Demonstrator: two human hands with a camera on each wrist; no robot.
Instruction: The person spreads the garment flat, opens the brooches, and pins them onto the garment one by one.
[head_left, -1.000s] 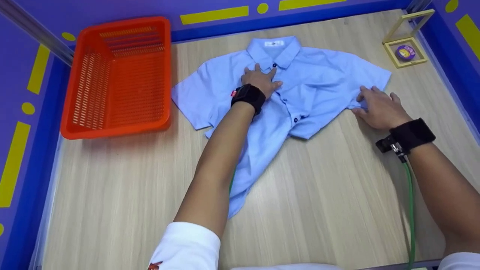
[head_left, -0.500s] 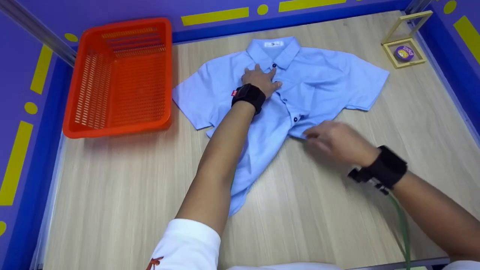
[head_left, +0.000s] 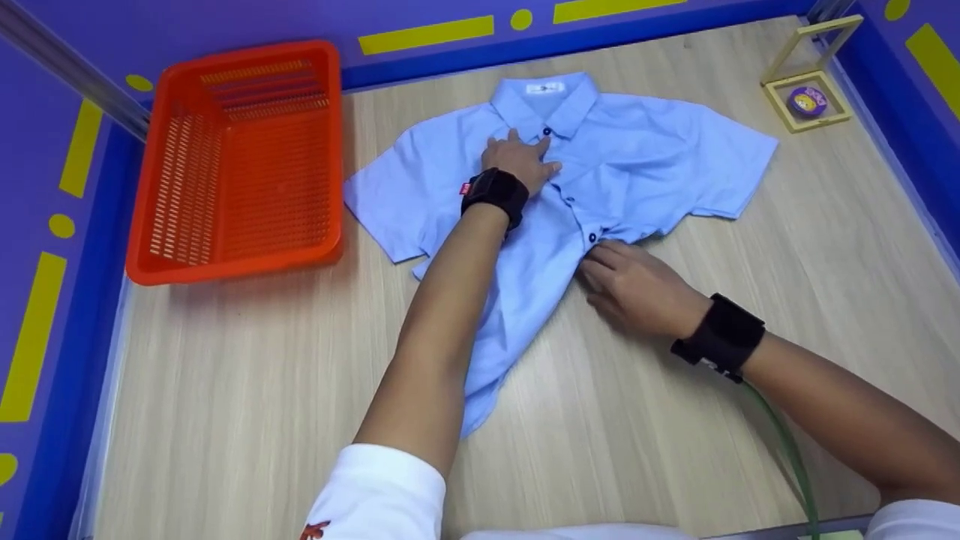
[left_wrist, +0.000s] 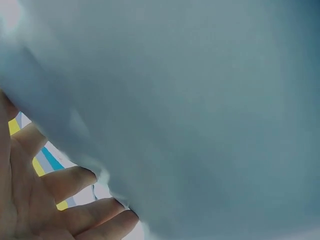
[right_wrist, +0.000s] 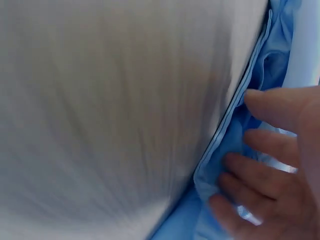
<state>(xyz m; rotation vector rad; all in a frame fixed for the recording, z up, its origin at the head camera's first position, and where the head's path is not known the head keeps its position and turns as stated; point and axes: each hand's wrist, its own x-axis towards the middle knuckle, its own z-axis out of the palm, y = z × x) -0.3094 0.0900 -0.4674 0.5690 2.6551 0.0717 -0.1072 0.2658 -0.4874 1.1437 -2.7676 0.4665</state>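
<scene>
A light blue short-sleeved button shirt [head_left: 649,154] lies front up on the table, collar toward the far wall. Its lower part is twisted, one side trailing toward the near edge and the other bunched up. My left hand [head_left: 517,161] rests on the chest below the collar, fingers spread. In the left wrist view, the left fingers [left_wrist: 75,182] reach along the pale cloth. My right hand [head_left: 637,289] is at the bunched hem by a dark button [head_left: 592,237]. In the right wrist view, bent right fingers [right_wrist: 250,170] touch the hem, with a gap between thumb and forefinger.
An orange plastic basket [head_left: 330,247] stands left of the shirt. At the far right corner sits a small yellow hinged frame [head_left: 795,124] holding a purple round piece [head_left: 808,101]. Blue walls with yellow marks border the wooden table [head_left: 247,420]. A green cable [head_left: 787,442] trails from the right wrist.
My right hand has left the sleeve at the right and moved left and nearer to the bunched hem, where the cloth edge has shifted slightly. The left hand has stayed on the chest.
</scene>
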